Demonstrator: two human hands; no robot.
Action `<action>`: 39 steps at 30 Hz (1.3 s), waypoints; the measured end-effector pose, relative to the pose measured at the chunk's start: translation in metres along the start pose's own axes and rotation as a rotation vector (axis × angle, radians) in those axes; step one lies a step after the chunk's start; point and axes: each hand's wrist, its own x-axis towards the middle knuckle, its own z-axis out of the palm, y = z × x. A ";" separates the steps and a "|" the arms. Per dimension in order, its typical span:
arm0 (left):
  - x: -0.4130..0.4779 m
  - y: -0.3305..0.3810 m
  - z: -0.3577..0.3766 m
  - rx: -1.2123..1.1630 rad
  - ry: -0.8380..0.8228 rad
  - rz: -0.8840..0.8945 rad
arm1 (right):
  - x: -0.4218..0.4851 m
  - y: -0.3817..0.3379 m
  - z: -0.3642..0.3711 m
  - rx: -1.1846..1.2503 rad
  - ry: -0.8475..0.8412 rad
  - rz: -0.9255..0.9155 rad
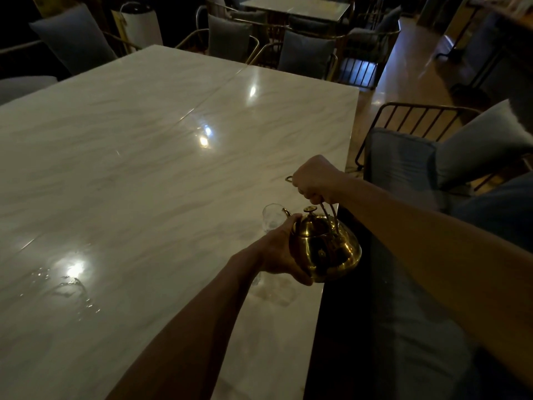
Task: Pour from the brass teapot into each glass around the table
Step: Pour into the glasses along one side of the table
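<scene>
Pouring step looks in hand: round polished brass teapot [324,246] w/ knobbed lid is held low over the right edge of the pale marble-pattern tabletop [150,157], tipped fwd, its curved spout just at the rim of a small clear drinking glass [272,216] standing near that edge. Right hand [315,180] is above, fingers curled shut round the teapot's wire loop handle; left hand [278,255] cups the pot's belly from the side & below, fingers wrapped against the brass. Can't tell if liquid is flowing, or how full the glass is – too dim. Something clear & blurry shows under the left wrist, maybe a 2nd glass; unsure. Wet streaks lie on the tabletop far left. Next, probably: hold tilt steady, level the pot, then carry it on to another glass w/o dripping.
</scene>
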 end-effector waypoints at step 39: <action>-0.051 0.003 0.039 0.565 0.182 0.213 | -0.110 0.058 0.010 0.279 0.306 -0.253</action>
